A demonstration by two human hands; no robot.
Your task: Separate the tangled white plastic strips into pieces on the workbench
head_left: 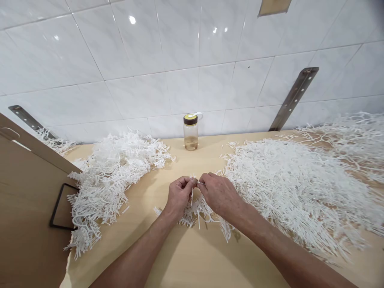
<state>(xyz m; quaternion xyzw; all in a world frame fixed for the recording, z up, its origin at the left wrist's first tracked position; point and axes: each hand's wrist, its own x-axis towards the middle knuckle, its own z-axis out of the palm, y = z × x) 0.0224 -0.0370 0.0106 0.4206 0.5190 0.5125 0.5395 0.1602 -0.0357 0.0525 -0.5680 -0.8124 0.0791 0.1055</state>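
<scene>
- Where the left-hand pile [120, 168] of white strands is spread against the brown board [28, 192], its edge is best left undisturbed, as stray ends could be caught by a passing forearm.
- By the left hand [177, 195], the small white piece [191, 193] is held upright between thumb and forefinger; the fingers are closed in a pinch, with the remaining ones curled beneath. A steady grip seems called for here, so that the piece is not twisted or dropped.
- Beyond the hands, the bottle [191, 138] with the dark-rimmed lid is stood near the wall [210, 88], well apart from the work, where it is unlikely to be knocked.
- Under the hands, a small heap [190, 218] of strands is laid on the surface [132, 240]; it is probably best not dragged by the wrists.
- By the right hand [221, 196], the upper end of the same piece is met with thumb and forefinger drawn together; how firmly it is gripped cannot be told. Fine strands are likely handled best with small, light movements made close to the pinch.
- On the right, a broad pile [294, 184] is spread beside the right forearm, with longer, branching strands [354, 140] seen beyond; snags are best avoided by the forearm being lifted slightly.
</scene>
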